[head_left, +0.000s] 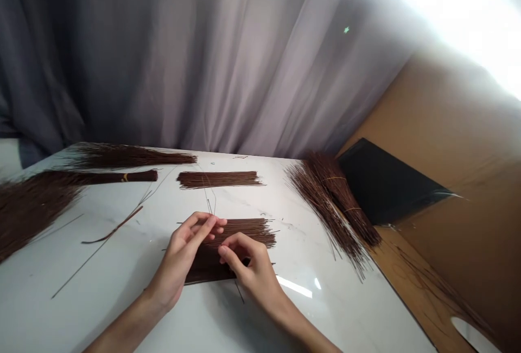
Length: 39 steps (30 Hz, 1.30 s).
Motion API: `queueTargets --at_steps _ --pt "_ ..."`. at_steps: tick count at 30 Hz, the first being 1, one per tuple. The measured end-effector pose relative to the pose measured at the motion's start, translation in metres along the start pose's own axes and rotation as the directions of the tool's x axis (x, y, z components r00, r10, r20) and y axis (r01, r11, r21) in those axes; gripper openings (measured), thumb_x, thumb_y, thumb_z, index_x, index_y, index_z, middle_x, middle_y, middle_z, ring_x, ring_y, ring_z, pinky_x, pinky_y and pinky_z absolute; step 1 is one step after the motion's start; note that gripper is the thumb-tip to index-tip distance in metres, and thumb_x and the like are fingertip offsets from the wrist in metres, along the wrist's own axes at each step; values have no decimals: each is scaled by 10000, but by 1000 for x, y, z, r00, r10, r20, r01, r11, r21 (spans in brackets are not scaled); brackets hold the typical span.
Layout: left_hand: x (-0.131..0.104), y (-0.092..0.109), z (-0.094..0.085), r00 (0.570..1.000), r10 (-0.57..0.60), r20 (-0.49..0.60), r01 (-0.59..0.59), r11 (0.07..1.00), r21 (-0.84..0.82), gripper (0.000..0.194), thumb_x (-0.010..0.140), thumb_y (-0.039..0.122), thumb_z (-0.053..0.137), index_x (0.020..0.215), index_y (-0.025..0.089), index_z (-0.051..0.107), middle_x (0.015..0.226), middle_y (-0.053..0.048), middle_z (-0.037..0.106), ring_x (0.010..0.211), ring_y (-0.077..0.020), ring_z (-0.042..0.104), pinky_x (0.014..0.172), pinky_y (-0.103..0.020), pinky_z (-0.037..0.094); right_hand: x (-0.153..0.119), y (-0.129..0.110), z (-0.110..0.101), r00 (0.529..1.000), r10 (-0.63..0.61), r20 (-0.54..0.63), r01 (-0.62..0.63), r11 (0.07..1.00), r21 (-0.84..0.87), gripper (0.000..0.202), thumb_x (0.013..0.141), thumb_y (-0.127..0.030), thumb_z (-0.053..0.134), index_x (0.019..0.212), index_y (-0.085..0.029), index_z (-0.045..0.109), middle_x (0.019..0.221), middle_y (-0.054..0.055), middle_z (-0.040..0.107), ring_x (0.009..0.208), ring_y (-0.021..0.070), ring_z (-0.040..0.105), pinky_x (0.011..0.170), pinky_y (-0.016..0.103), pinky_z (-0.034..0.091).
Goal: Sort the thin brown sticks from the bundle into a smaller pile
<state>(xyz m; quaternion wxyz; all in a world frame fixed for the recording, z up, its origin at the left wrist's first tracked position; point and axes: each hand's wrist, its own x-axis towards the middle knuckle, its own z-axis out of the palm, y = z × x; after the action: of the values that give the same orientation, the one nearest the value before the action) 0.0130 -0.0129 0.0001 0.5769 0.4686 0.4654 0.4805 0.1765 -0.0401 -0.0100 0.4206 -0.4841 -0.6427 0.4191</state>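
Observation:
Both hands hover over a pile of brown sticks (209,269) near the middle of the white table. My left hand (191,250) pinches thin sticks between thumb and forefinger; their thin ends rise above the fingertips. To its right, my right hand (244,260) has thumb and forefinger pressed together, and what they hold, if anything, is too small to make out. A dark stick end shows below that hand. Behind the hands lies a shorter, even row of brown sticks (220,179).
Long bundles of brown twigs (126,156) lie at the back left, one tied with a yellow band (125,177). Loose twigs (118,226) are left of the hands. More tied bundles (342,195) lie at the right edge, beside a black panel (391,184). A grey curtain (183,60) hangs behind.

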Motion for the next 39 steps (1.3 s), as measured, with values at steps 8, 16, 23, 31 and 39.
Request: queueTargets --at_steps 8,16,23,31,39 --pt "9 -19 -14 924 167 345 -364 663 654 181 1017 413 527 1052 283 649 1076 -21 687 992 -238 625 863 -363 474 20 27 -114 834 -319 -450 -84 732 -676 298 996 -414 514 898 -204 701 894 55 696 698 173 569 655 293 391" --pt "5 -20 -16 804 195 562 -588 401 702 202 1046 194 459 975 251 640 1036 -12 639 936 -206 611 791 -332 460 3 85 -228 667 -351 -657 -501 441 -744 370 966 -417 486 834 -185 741 792 106 664 667 226 506 605 340 277" --pt "2 -25 -9 734 261 627 -669 117 734 270 1061 126 392 963 193 634 994 -46 639 919 -231 591 776 -372 454 13 86 -207 675 -433 -597 -381 488 -785 396 987 -463 467 1026 -136 686 998 163 627 953 300 542 871 426 419" --pt "1 -29 -4 727 311 612 -612 -110 783 292 1074 124 331 951 173 591 942 -69 617 863 -247 568 771 -402 422 30 56 -116 822 -486 -297 98 635 -766 192 1022 -310 491 1072 -208 645 1030 88 573 995 253 528 902 414 449" --pt "-1 -4 -12 859 280 429 -508 358 783 204 1079 216 332 956 233 494 938 -13 596 785 -205 604 708 -347 421 36 60 -120 844 -442 -302 138 724 -675 189 1025 -281 460 1019 -193 627 1012 85 601 927 227 561 848 395 467"
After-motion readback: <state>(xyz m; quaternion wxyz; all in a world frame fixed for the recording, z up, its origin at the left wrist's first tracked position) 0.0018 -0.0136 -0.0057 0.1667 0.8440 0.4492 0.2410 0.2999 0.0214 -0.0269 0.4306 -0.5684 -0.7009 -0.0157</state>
